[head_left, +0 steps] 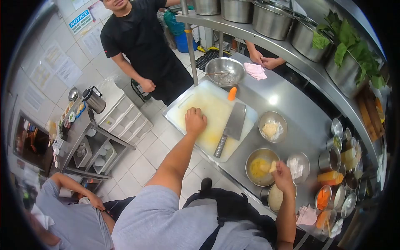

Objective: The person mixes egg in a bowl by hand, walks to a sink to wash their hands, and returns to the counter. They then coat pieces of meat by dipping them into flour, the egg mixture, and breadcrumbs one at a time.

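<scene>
My left hand (195, 120) rests as a closed fist on the white cutting board (208, 104), holding nothing. A cleaver (231, 128) lies on the board just to its right, and a carrot piece (232, 93) stands near the board's far edge. My right hand (283, 176) holds a pale piece of food (273, 166) over the rim of a steel bowl of yellow batter (259, 168). Beside that hand sit a bowl of white powder (297, 167) and another steel bowl (275, 198) closer to me.
On the steel counter (291, 108) are a bowl of pale crumbs (272, 127), an empty mixing bowl (225, 71), a pink cloth (255, 71) and several small sauce containers (337, 183). A person in black (143, 41) stands across; another person's hands (266, 61) rest by the shelf. A person in grey (79, 216) sits lower left.
</scene>
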`<state>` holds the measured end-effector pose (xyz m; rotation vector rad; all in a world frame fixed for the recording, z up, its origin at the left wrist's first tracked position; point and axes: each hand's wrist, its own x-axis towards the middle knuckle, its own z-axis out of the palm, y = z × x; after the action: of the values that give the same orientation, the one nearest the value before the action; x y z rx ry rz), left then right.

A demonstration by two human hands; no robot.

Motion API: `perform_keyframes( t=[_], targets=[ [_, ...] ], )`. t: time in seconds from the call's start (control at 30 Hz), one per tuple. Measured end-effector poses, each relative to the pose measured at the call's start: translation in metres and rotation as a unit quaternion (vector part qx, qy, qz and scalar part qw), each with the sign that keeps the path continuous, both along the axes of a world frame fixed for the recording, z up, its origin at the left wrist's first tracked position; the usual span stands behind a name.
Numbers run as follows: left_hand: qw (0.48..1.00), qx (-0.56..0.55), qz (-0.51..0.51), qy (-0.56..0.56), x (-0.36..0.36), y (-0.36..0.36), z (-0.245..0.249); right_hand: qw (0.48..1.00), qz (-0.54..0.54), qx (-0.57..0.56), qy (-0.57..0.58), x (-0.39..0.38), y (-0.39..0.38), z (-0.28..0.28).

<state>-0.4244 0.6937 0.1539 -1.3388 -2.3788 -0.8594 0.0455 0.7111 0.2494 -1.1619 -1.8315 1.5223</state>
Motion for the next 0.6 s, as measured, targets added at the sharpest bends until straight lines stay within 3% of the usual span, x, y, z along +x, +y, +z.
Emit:
perform_keyframes(
  t=[0.1,0.2,0.3,0.4,0.5,0.6],
  targets=[
    [1.000,-0.001,0.000,0.006,0.001,0.000,0.001,0.999,0.021,0.009,-0.039,0.003,0.000,0.002],
    [1.000,0.011,-0.005,0.023,0.000,0.001,-0.001,0.998,-0.033,-0.029,0.037,0.013,0.000,-0.008],
    [0.997,0.024,-0.049,0.048,-0.006,0.001,-0.004,0.994,0.016,0.111,0.004,0.018,-0.001,-0.012],
    [0.993,0.010,-0.077,0.087,-0.009,0.004,-0.011,0.995,-0.015,0.098,-0.015,0.019,0.001,-0.005],
    [0.998,-0.019,-0.043,0.049,0.002,0.001,-0.001,0.996,-0.044,0.064,-0.036,0.016,-0.006,-0.003],
    [0.998,-0.025,-0.031,0.047,0.000,0.003,-0.005,0.997,-0.066,0.009,0.040,0.008,-0.003,0.004]
  ],
)
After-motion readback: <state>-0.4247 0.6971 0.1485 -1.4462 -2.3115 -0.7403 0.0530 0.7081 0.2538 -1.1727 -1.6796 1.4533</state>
